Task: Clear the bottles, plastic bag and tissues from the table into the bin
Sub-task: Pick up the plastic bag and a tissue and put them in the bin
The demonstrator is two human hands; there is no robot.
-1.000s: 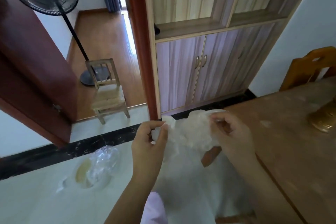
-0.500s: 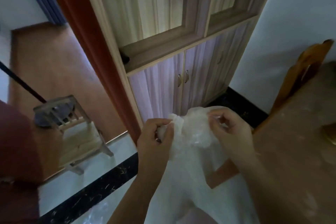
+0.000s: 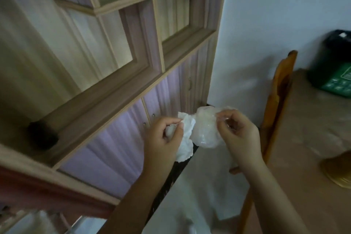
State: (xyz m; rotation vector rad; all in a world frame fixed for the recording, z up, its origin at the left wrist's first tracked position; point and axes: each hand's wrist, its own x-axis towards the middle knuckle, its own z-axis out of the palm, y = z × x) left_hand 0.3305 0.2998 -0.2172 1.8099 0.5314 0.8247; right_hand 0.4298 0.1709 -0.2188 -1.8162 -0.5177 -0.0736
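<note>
The view has swung right since the earlier frame, bringing the bin (image 3: 334,66) into sight at far right, while both hands stay raised in front of the cupboard (image 3: 121,85). The left hand (image 3: 163,138) pinches a crumpled tissue (image 3: 185,138), which hangs downward, long axis near vertical. The right hand (image 3: 237,135) grips a bunched plastic bag (image 3: 206,129), touching the tissue's right side. Both are held in the air, left of the chair (image 3: 279,100) and bench (image 3: 303,148).

A tall pale wood-grain cabinet (image 3: 117,59) with open shelves and lilac-tinted doors fills the left of the frame. A plain white wall (image 3: 275,15) stands upper right; an orange-brown wooden chair back (image 3: 279,97) leans at right.
</note>
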